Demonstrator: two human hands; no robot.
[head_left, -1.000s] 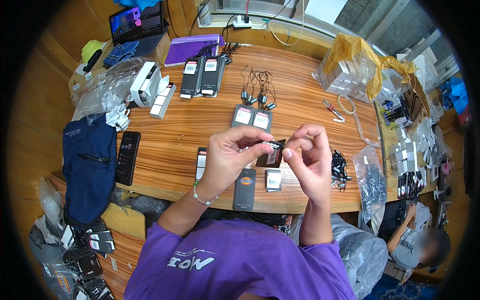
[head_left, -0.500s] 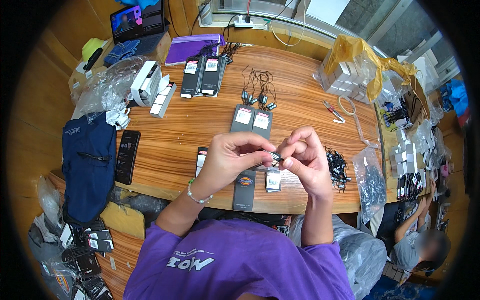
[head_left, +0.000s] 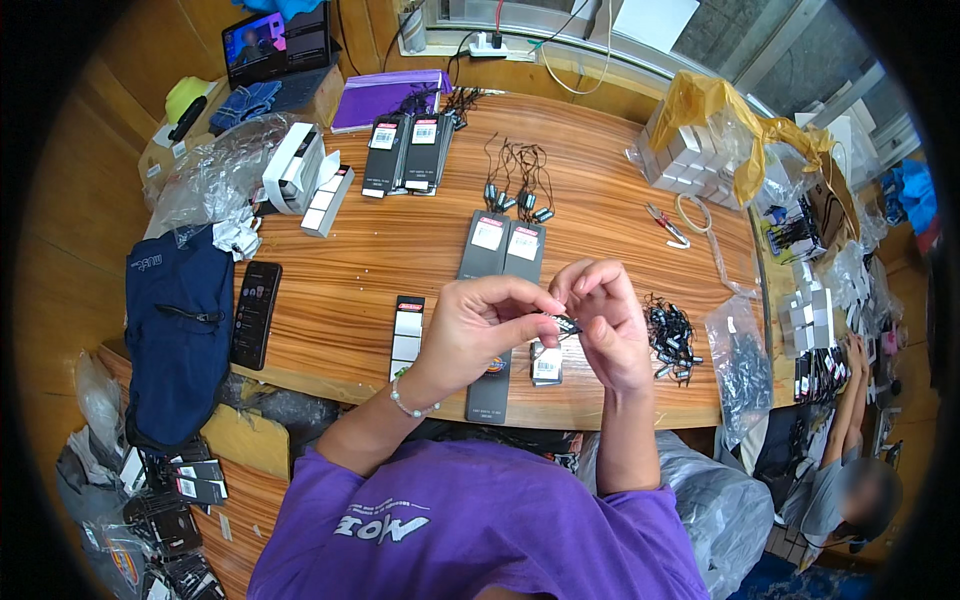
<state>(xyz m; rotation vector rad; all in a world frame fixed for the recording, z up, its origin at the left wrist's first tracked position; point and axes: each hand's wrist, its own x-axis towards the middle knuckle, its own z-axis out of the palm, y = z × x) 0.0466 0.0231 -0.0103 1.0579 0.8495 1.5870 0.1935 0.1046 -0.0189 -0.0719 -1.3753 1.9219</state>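
Over the wood-grain table [head_left: 330,290], the right hand [head_left: 615,335] is spreading its thumb from its fingers, where half a second ago it was pinching; whether any fingertip is touching is unclear. The left hand [head_left: 475,325] is gripping the small dark string fastener [head_left: 567,325] between both hands, probably carrying it alone. Bare wood is running left toward the smartphone [head_left: 256,315]; the grey hangtag [head_left: 488,402] is lying by the near edge, the string pile [head_left: 672,340] bounding the right.

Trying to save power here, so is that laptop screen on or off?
On: the laptop screen shows a bright blue and purple picture.
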